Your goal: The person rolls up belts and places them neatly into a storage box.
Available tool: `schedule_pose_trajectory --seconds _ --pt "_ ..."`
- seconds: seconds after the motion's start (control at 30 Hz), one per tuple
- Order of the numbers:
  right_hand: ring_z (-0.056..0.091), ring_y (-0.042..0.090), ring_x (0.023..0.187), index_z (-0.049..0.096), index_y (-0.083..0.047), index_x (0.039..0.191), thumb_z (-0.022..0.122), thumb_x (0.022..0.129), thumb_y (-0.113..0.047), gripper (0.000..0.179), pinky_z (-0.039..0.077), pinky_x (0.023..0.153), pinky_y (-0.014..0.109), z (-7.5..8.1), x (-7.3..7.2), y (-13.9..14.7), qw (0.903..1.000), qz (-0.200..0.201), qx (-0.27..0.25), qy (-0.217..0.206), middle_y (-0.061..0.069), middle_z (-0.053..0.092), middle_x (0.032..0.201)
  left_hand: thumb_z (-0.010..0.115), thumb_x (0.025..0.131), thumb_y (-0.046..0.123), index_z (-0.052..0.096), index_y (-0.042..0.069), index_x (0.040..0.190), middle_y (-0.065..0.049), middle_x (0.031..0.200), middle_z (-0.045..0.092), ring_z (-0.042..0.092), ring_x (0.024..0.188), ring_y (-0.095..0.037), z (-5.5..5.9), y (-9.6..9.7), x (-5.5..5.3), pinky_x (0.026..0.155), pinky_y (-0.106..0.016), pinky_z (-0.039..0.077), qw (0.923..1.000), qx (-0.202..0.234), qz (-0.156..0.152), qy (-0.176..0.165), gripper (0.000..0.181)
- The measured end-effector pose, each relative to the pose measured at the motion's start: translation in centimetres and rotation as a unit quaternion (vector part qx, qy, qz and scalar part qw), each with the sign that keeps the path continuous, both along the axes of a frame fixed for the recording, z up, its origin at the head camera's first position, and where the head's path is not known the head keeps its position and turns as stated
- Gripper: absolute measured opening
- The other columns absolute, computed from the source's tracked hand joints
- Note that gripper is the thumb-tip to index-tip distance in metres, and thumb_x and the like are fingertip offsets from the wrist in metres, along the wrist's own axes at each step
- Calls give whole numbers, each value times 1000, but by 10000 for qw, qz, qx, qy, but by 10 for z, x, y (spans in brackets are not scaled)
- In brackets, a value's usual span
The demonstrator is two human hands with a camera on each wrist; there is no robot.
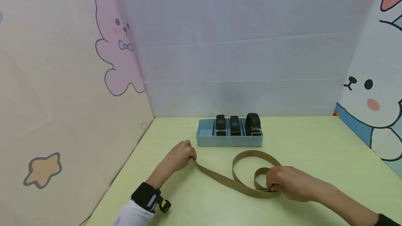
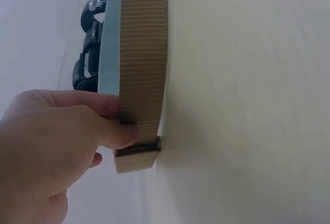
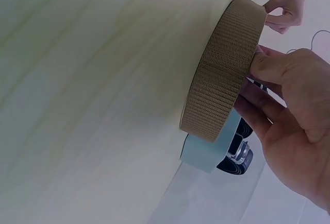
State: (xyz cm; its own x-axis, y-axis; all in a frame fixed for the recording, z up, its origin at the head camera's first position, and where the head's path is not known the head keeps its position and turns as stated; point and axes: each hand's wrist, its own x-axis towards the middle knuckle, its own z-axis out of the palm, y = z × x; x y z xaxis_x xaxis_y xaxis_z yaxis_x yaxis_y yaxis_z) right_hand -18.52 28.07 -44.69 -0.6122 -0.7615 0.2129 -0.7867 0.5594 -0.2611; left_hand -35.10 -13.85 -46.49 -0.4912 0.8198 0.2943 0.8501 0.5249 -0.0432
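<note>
A tan ribbed webbing belt (image 1: 220, 179) runs across the table between the two hands. My left hand (image 1: 179, 156) pinches it at its left end between thumb and fingers. In the left wrist view, the belt (image 2: 143, 44) shows a dark crosswise band just beyond the thumb. At the right, my right hand (image 1: 295, 183) grips the belt where a small loop sits inside a wider one, both standing on edge. The right wrist view shows the thumb and fingers of the right hand (image 3: 299, 110) on the curved belt (image 3: 219, 80), part of the loops hidden behind its outer layer.
Behind the belt stands a blue compartment tray (image 1: 229, 141) holding rolled black belts (image 1: 221, 123) with metal buckles, the largest roll (image 1: 252, 123) at its right end. The pale yellow table (image 1: 314, 142) meets a white cloth wall at the back and printed walls on both sides.
</note>
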Motion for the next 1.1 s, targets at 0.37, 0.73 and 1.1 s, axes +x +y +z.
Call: schedule_pose_trajectory --seconds 0.37,0.73,1.1 --pt "56 -9 85 77 -28 92 86 95 0 30 53 70 20 0 -1 -1 9995 85 28 305 -18 70 90 84 97 24 70 18 69 6 63 63 50 56 -7 -15 18 23 53 -22 42 9557 2260 1822 -494 32" --pt "55 -8 84 77 -27 90 87 94 0 29 48 70 15 -4 2 -8 9987 291 -94 404 -18 70 89 81 92 26 53 18 65 8 58 41 39 54 -11 -23 27 23 52 -27 29 9034 2098 2982 -2256 40" --pt "49 -10 82 77 -27 90 93 88 1 32 42 71 7 -5 9 -14 9950 579 -112 801 -16 68 87 77 98 4 76 10 72 5 62 63 47 54 -6 -10 26 43 51 -21 36 9422 1689 2076 -2018 27"
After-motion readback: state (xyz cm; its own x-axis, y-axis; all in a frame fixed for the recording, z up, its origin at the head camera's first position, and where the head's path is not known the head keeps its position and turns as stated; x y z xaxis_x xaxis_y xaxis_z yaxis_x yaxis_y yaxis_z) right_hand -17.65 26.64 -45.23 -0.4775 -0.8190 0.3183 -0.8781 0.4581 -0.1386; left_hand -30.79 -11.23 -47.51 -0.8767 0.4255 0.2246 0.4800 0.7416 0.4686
